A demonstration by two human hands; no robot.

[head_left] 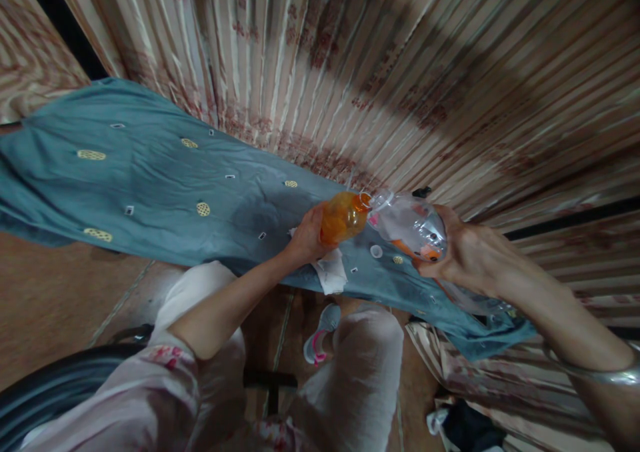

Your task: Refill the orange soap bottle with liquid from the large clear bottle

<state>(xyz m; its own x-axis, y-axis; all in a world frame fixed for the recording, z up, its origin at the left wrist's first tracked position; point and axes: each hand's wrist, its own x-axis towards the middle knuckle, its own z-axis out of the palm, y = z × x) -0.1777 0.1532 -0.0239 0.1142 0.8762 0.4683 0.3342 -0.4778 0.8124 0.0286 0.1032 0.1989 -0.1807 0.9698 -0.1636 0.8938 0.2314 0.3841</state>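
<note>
My left hand is wrapped around an orange see-through bottle, tilted with its neck to the right. A clear plastic bottle with orange and pink markings is gripped by my right hand, its neck to the left. The two bottle mouths meet or nearly meet above the table; whether they touch, I cannot tell. Below them a small pale round cap lies on the cloth. A crumpled white tissue rests at the table's front edge, close under my left hand.
A teal cloth with pineapple prints covers the long narrow table. Partly behind my right wrist lies another clear plastic item. Pleated curtains hang along the far side. A black chair stands at lower left.
</note>
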